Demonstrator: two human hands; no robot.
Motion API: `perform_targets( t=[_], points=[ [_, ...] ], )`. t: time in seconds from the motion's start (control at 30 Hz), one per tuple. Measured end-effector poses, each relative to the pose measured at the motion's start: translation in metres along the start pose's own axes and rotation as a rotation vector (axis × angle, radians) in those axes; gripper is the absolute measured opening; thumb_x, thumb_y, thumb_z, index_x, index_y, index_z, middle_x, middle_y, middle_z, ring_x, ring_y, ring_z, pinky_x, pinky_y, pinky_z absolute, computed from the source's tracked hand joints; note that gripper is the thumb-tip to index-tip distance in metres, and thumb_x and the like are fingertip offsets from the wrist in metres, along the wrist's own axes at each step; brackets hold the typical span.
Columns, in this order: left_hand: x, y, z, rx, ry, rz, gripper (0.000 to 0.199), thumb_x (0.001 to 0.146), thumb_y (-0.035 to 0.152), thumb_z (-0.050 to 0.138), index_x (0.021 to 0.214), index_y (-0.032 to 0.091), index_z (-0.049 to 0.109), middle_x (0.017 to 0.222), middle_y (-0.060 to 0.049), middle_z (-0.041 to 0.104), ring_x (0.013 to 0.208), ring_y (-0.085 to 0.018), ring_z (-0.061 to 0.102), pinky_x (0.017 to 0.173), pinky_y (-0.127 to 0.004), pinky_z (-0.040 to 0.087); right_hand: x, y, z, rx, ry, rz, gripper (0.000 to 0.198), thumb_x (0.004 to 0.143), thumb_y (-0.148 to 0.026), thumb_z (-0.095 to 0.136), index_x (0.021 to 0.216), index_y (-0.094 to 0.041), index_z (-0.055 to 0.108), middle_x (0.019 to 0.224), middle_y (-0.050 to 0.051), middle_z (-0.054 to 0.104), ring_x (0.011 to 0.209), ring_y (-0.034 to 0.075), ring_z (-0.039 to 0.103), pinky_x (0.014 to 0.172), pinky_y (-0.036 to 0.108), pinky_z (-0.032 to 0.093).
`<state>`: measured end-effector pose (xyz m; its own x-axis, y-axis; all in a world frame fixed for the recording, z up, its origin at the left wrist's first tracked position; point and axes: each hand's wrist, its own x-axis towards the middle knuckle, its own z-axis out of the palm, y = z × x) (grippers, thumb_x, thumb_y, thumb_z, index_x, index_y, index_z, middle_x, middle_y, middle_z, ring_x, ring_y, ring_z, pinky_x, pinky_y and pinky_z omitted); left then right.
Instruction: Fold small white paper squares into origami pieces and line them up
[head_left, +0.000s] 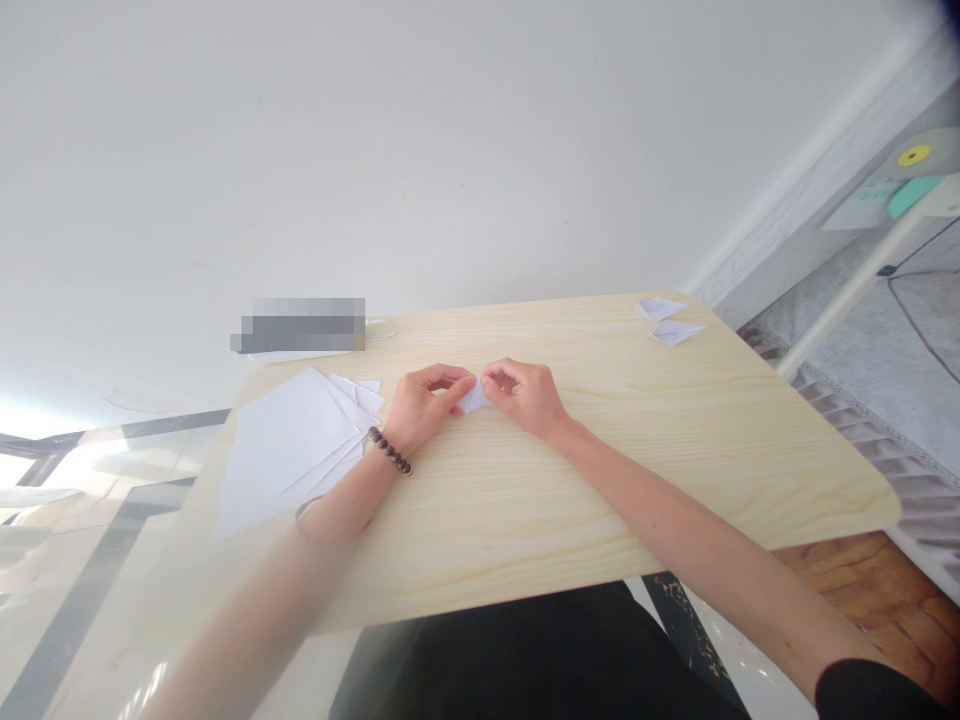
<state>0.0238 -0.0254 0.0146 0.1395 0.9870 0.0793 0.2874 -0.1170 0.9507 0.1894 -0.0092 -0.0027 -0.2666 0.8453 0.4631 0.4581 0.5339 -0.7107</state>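
Two hands point(424, 402) point(529, 398), one held paper point(473, 397), two kite-shaped papers point(676, 332) point(660, 308)

A small white paper point(472, 398) — partly hidden — is pinched from both sides.

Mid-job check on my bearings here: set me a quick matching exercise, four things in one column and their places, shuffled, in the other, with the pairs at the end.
Things:
1. Small white paper
2. Loose white sheets
3. Two pointed paper pieces
4. Dark beaded bracelet

Places:
A. Near the far right corner of the table
B. Around the left wrist
C. Between the fingers of the left hand and the right hand
D. Overlapping on the left part of the table

Pairs: 1-C, 2-D, 3-A, 4-B
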Motion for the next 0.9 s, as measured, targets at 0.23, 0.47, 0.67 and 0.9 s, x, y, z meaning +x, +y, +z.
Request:
perform_targets(
  t=[0.23, 0.47, 0.67, 0.9],
  points=[
    [-0.0022, -0.0020, -0.0034, 0.106, -0.033, 0.026, 0.030, 0.074, 0.044, 0.055, 0.081, 0.016, 0.062, 0.076, -0.003, 0.067, 0.062, -0.015, 0.062, 0.056, -0.022, 0.047, 0.0000, 0.0007, 0.0000, 0.002, -0.027, -0.045, 0.016, 0.079, -0.030, 0.048, 0.078, -0.019, 0.060, 0.074, -0.001, 0.064, 0.062, 0.009, 0.058, 0.058, 0.019, 0.045],
    [-0.0049, 0.0014, -0.0003, 0.252, 0.029, 0.106, 0.027, 0.074, 0.041, 0.055, 0.080, 0.017, 0.066, 0.066, -0.001, 0.067, 0.057, -0.013, 0.061, 0.053, -0.020, 0.046, -0.0014, -0.0022, -0.0011, -0.050, -0.032, -0.050, 0.010, 0.077, -0.025, 0.048, 0.075, -0.019, 0.057, 0.071, -0.002, 0.062, 0.060, 0.008, 0.057, 0.057, 0.019, 0.044],
    [-0.0058, 0.0011, 0.0022, 0.261, 0.062, 0.075, 0.029, 0.073, 0.043, 0.056, 0.081, 0.018, 0.068, 0.060, -0.001, 0.066, 0.055, -0.015, 0.061, 0.052, -0.021, 0.045, -0.0005, -0.0051, -0.0020, -0.052, -0.011, -0.041, 0.010, 0.075, -0.024, 0.048, 0.072, -0.019, 0.055, 0.069, -0.003, 0.061, 0.058, 0.009, 0.057, 0.057, 0.019, 0.044],
    [-0.0038, -0.0004, 0.0049, -0.019, 0.031, -0.012, 0.034, 0.071, 0.045, 0.059, 0.085, 0.015, 0.067, 0.082, -0.005, 0.068, 0.064, -0.016, 0.063, 0.061, -0.026, 0.051, 0.0005, -0.0038, -0.0007, 0.003, 0.047, 0.003, 0.014, 0.077, -0.030, 0.049, 0.076, -0.019, 0.057, 0.069, -0.002, 0.062, 0.056, 0.009, 0.058, 0.055, 0.019, 0.044]
  ],
)
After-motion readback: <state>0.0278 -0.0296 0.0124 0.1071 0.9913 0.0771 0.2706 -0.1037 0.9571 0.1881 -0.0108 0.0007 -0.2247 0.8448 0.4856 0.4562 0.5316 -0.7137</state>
